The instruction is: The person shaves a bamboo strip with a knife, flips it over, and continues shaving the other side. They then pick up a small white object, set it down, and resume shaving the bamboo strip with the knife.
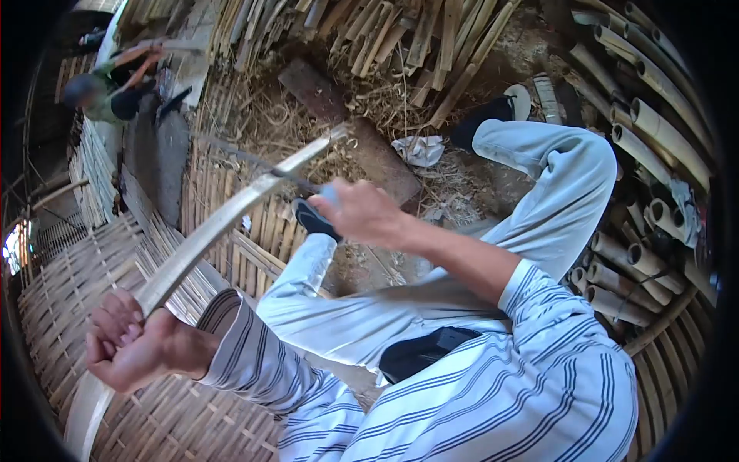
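What looks like a dark pouch (423, 354) lies at the person's waist, its contents not visible. The long bamboo strip (202, 237) is pale, smooth-looking and gently curved, slanting from above the woven bamboo surface (69, 285) at lower left up to its far end over a dark wooden board (379, 160). The left hand (135, 343) is closed around the strip's near part, while the right hand (366, 214) grips the bluish handle of a knife (304, 184), its partly blurred blade crossing the strip.

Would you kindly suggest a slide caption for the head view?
Left hand grips a long bamboo strip while the right hand holds a knife across it, above scattered shavings.
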Available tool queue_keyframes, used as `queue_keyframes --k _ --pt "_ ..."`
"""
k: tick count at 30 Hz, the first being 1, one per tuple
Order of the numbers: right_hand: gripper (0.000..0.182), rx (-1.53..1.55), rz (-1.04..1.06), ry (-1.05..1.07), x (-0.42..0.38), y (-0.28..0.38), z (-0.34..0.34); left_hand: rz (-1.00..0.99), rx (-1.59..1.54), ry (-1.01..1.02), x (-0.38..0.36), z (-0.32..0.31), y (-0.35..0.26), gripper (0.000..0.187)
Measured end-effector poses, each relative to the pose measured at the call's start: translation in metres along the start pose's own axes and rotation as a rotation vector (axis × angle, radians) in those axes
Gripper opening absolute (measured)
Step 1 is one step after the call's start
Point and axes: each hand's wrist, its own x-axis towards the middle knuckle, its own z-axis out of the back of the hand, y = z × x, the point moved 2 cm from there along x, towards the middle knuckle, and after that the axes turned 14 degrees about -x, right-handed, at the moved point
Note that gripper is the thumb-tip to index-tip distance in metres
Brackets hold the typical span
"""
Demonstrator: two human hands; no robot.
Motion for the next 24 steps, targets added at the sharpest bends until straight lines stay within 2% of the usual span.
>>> queue_keyframes --k 2,3,4,6,7,10,11,14,15,17,18,21,23,24 --pt "0.051 0.03 -0.134 0.157 -0.005 0.028 0.012 0.0 0.018 0.001 0.004 0.002 0.002 0.031" --pt "0.051 0.151 -0.18 0.247 -0.005 0.025 0.017 -0.023 0.064 0.022 0.007 0.006 0.002 0.031" --pt "0.052 0.125 -0.182 0.168 -0.007 -0.007 -0.012 -0.022 0.105 0.016 0.004 0.007 0.001 0.03" --pt "0.055 0.112 -0.456 0.114 -0.009 -0.082 -0.046 -0.034 0.164 0.008 -0.004 0.007 -0.005 0.027" --pt "0.053 -0.093 -0.511 0.175 -0.008 -0.101 -0.058 0.008 0.137 0.021 -0.001 0.013 -0.009 0.028" --pt "0.054 0.101 -0.499 0.178 -0.001 -0.063 -0.04 0.037 0.131 -0.026 0.007 0.017 -0.005 0.027" --pt "0.057 0.259 -0.379 0.251 -0.003 -0.033 -0.012 0.018 0.097 -0.05 0.002 0.01 -0.004 0.026" --pt "0.052 0.04 -0.221 0.074 -0.007 0.011 0.004 0.027 0.125 0.008 0.001 0.002 -0.003 0.03" --pt "0.049 0.132 -0.229 0.221 -0.007 0.005 -0.002 0.038 0.094 0.019 0.002 0.002 -0.002 0.03" --pt "0.055 0.13 -0.335 0.139 -0.018 -0.073 -0.051 0.034 0.099 0.029 0.002 0.009 -0.004 0.031" --pt "0.058 0.129 -0.381 0.085 -0.015 -0.077 -0.043 0.024 0.09 0.035 0.003 0.011 -0.006 0.031" --pt "0.057 0.154 -0.52 0.299 -0.013 -0.069 -0.026 0.036 0.03 -0.012 0.01 0.01 -0.007 0.03" --pt "0.051 0.133 -0.475 0.146 -0.015 -0.053 -0.03 0.004 0.116 -0.018 -0.003 0.006 -0.009 0.026" --pt "0.052 0.081 -0.379 0.094 -0.011 -0.037 -0.019 0.009 0.076 0.004 -0.002 -0.002 -0.006 0.027"
